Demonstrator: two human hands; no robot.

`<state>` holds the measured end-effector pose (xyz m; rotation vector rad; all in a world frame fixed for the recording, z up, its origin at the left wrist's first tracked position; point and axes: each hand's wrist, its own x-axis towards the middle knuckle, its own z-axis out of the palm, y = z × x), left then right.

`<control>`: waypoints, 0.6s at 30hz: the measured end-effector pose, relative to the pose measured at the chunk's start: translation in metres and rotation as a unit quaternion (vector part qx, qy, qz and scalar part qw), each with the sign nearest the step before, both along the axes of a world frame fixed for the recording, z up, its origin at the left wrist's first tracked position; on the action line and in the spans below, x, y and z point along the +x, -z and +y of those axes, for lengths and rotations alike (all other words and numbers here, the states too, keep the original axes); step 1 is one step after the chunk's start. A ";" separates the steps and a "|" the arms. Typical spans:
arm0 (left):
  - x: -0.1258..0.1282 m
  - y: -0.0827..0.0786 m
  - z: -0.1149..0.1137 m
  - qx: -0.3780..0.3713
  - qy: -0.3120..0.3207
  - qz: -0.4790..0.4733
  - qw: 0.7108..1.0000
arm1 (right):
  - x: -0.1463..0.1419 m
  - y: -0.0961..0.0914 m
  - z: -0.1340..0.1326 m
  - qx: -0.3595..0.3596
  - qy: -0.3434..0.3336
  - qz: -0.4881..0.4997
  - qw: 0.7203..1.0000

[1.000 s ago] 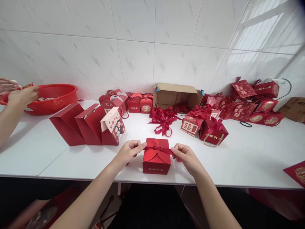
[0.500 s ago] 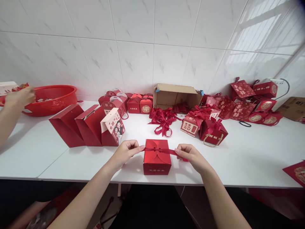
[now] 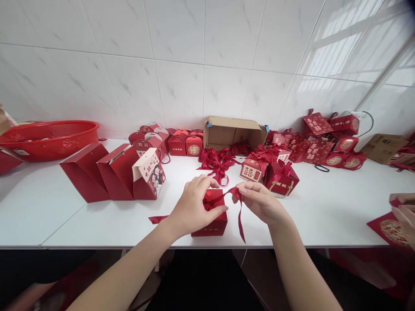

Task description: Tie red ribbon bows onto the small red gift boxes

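Observation:
A red gift box [image 3: 210,230] sits near the front edge of the white table. My left hand [image 3: 191,205] is over its top with thumb and fingers apart, hiding much of the lid. Between thumb and fingers, my right hand [image 3: 262,203] pinches a dark red ribbon [image 3: 240,222] just right of the box. One ribbon end hangs down from the right hand. Another length lies on the table to the left, partly behind my left wrist. Where the ribbon meets the lid is mostly covered.
Tall red bags [image 3: 86,172] and a red basin [image 3: 52,140] stand left. Loose ribbons [image 3: 217,160] lie before a cardboard box [image 3: 235,127]. Finished-looking red boxes [image 3: 282,179] stand right of them. At far right, another person's hand [image 3: 407,216] touches a red box [image 3: 385,229].
My left hand has left the ribbon's left end and moved right over the box. The right hand has lifted its ribbon slightly. Another person's hand has appeared at far right.

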<state>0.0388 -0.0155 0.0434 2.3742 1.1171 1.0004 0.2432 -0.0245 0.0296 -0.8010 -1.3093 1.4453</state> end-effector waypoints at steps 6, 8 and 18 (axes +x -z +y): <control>0.007 0.004 0.014 0.090 -0.099 -0.058 0.989 | -0.007 -0.008 -0.003 0.015 0.055 -0.049 0.997; 0.005 0.004 0.016 0.094 -0.121 -0.073 0.985 | -0.009 -0.002 -0.004 0.019 0.097 -0.099 0.990; 0.003 0.006 0.013 0.094 -0.131 -0.079 0.984 | -0.048 0.018 0.004 0.134 0.096 -0.187 0.968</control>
